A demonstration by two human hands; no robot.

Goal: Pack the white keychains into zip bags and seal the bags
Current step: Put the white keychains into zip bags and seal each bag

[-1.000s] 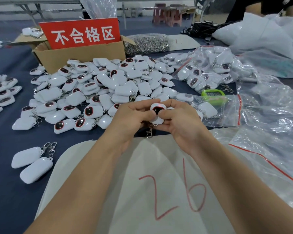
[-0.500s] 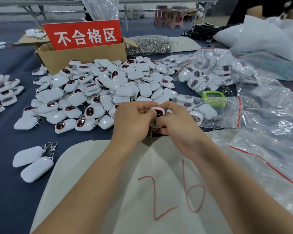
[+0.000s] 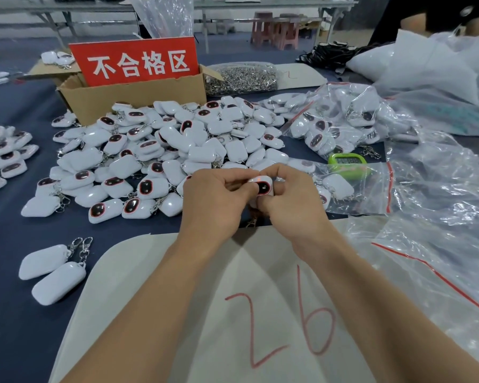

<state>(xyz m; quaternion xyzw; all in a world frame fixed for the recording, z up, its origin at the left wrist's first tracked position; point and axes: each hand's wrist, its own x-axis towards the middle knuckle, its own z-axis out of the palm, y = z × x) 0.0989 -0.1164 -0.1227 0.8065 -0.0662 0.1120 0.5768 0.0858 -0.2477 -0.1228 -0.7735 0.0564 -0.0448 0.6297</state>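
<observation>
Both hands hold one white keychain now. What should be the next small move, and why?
Probably the right hand carries the keychain to the zip bag just right of it. The left hand and right hand pinch it face up, a small red light lit, so the check seems done; that bag already holds a few keychains.

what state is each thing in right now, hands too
left hand, pinches the held keychain
right hand, pinches the same keychain
held keychain, dark face up, not bagged
keychain pile, loose, unbagged
near zip bag, flat, few keychains inside, seal unclear
cardboard box, flaps open
</observation>
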